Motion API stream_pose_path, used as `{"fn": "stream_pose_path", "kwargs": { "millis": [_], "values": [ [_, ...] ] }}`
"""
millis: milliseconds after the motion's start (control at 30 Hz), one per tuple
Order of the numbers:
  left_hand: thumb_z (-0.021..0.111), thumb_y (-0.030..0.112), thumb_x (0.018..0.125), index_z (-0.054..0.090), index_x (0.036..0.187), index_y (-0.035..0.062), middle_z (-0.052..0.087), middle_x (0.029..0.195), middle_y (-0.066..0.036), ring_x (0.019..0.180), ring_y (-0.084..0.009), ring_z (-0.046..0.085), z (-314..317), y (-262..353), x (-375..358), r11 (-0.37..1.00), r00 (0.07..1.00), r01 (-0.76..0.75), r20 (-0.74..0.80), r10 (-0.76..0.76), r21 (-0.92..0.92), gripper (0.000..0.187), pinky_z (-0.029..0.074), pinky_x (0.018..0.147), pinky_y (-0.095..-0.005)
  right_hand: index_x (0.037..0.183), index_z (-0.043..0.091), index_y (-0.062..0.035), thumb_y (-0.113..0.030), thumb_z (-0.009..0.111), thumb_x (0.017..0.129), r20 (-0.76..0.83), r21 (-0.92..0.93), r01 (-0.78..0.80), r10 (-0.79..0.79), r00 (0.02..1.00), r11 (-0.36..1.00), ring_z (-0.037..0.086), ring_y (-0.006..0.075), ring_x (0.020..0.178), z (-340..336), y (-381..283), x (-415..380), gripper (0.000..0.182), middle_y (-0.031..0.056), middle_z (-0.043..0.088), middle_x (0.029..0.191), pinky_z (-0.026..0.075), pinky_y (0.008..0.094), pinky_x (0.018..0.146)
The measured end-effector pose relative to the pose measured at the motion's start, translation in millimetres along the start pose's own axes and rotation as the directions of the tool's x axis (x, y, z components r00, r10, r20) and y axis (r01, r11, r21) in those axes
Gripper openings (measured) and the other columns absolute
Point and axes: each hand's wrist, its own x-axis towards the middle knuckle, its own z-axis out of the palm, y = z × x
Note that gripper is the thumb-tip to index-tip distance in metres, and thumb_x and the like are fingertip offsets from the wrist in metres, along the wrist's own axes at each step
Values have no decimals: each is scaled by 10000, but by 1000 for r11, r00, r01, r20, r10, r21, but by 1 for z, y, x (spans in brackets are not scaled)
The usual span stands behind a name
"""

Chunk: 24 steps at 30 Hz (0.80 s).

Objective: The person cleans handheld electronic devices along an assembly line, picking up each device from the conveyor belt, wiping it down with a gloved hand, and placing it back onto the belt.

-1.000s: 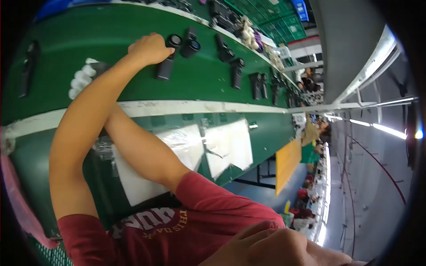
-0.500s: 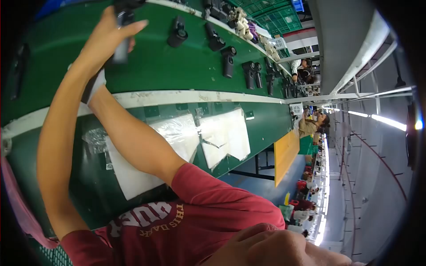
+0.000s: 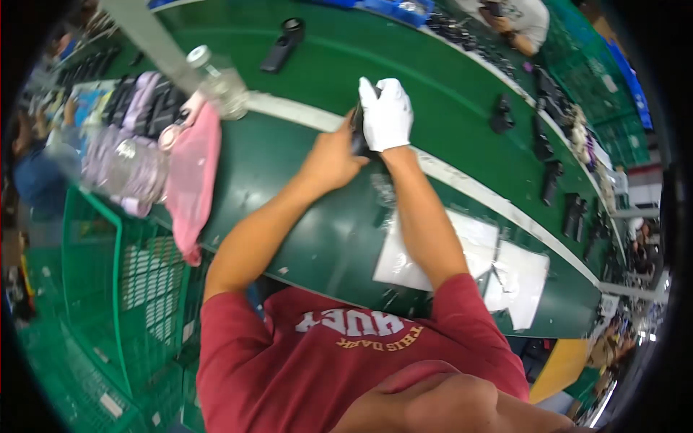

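Observation:
Both my hands meet over the near edge of the green conveyor belt (image 3: 447, 94). Bare, my left hand (image 3: 333, 159) has its fingers wrapped round a black handheld device (image 3: 358, 133), which stands roughly upright. My right hand (image 3: 388, 115) wears a white glove and closes on the same device from the other side. The glove and fingers cover much of it, so its head is hidden. Farther along the belt lies another black device with a round head (image 3: 283, 45). More like it lie to the right, one of them a dark device (image 3: 502, 114).
White foam sheets (image 3: 516, 278) lie on the green bench at right. At left are a pink bag (image 3: 195, 173), a clear plastic bottle (image 3: 220, 83) and green crates (image 3: 148, 289). A white rail (image 3: 476, 191) divides bench and belt. Another person (image 3: 525, 22) works across the belt.
My view has swung left. My left hand has come back from over the belt with a black device, and the gloved right hand, mostly hidden before, now shows beside it.

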Motion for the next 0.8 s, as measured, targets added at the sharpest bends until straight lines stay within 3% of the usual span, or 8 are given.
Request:
{"fn": "stream_pose_path", "kwargs": {
  "millis": [67, 167, 233, 267, 400, 500, 667, 800],
  "values": [
    [796, 88, 759, 456, 1444, 62, 678, 1095, -314, 1053, -506, 631, -11, 10, -10, 979, 976, 177, 113, -188, 97, 765, 519, 925, -493, 985, 644, -35, -444, 584, 943, 324, -110, -162, 190, 927, 981, 653, 391, 966, -24, -35, 0, 415, 216, 660, 1023, 516, 472, 860],
    [763, 33, 768, 444, 1472, 74, 697, 958, -298, 936, -485, 665, -24, 6, -18, 986, 982, 123, 127, -137, 112, 774, 526, 871, -494, 990, 653, -31, -450, 567, 941, 359, 87, 215, -232, 904, 973, 666, 394, 859, 18, 30, 3, 431, 220, 669, 933, 535, 485, 750],
    [731, -29, 776, 377, 1551, 151, 702, 928, -279, 916, -483, 671, -27, 8, -20, 990, 980, 98, 164, -114, 102, 871, 528, 861, -449, 994, 645, -70, -419, 582, 924, 775, 335, -702, 239, 584, 629, 652, 267, 650, 10, 29, 10, 361, 116, 649, 781, 513, 413, 564],
    [731, -38, 778, 372, 1556, 164, 705, 931, -270, 895, -461, 682, -29, 9, -19, 996, 979, 65, 189, -76, 63, 880, 527, 855, -434, 937, 636, -117, -385, 616, 895, 854, 194, -858, 348, 386, 476, 596, 154, 580, -11, 18, 13, 272, 26, 612, 756, 468, 332, 492],
    [744, -64, 782, 355, 1574, 214, 704, 886, -186, 761, -312, 666, -25, -1, -11, 984, 969, -124, 199, 147, -126, 925, 524, 794, -369, 888, 641, -95, -260, 693, 860, 893, 395, -909, 178, 414, 133, 562, 120, 508, -23, 23, 9, 175, -1, 609, 737, 458, 314, 407],
    [772, -57, 779, 355, 1580, 217, 658, 811, -80, 668, -170, 569, -30, -5, -4, 967, 959, -73, 250, 136, -244, 944, 508, 704, -305, 902, 651, -77, -235, 684, 883, 827, 502, -814, 114, 551, 293, 605, 132, 539, -13, 33, 4, 162, 17, 622, 731, 510, 315, 458],
    [790, -55, 794, 287, 1587, 115, 596, 779, 1, 555, -64, 499, -36, 5, 1, 735, 933, 264, 360, -29, -625, 954, 410, 455, -241, 1028, 649, -143, -380, 482, 997, 859, 288, -773, -204, 469, -565, 689, 246, 815, 6, 27, -14, 292, 84, 695, 920, 569, 485, 632],
    [753, -68, 822, 283, 1566, 97, 589, 785, -29, 533, -90, 517, -37, 10, 7, 672, 969, 234, 225, -102, -703, 896, 400, 413, -265, 949, 660, -139, -352, 445, 1006, 830, 516, -855, 277, 485, -49, 627, 271, 664, 24, -8, -27, 307, 92, 662, 810, 484, 471, 561]
  ]
}}
